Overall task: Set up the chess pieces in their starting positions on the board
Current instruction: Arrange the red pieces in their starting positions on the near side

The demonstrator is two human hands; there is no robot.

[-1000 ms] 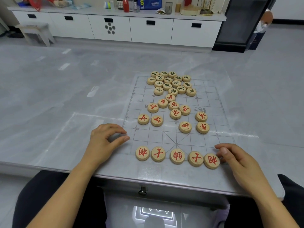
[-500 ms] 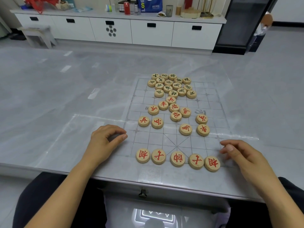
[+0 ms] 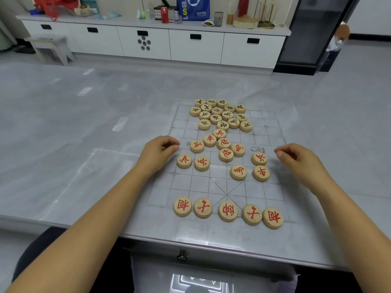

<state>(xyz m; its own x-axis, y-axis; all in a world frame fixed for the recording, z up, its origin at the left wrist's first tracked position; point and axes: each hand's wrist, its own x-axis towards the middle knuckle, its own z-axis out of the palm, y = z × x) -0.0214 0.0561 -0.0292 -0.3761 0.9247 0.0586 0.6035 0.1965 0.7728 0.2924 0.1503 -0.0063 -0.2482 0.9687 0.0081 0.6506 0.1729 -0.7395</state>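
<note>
The left hand [image 3: 157,152] and right hand [image 3: 300,159] hover loosely curled and empty at the board's [image 3: 190,187] left and right edges, while five red pieces [image 3: 227,211] line its near edge and the other pieces [image 3: 216,118] crowd its middle and far end.

Even light, perhaps slightly soft.

Pale tan wood is shown by the red-lettered discs [image 3: 227,211] toward the near edge of the table [image 3: 63,123] and by the dark-lettered discs [image 3: 216,118] farther off, while the board [image 3: 186,187] is ruled in thin grey lines and the table is veined light grey.
</note>
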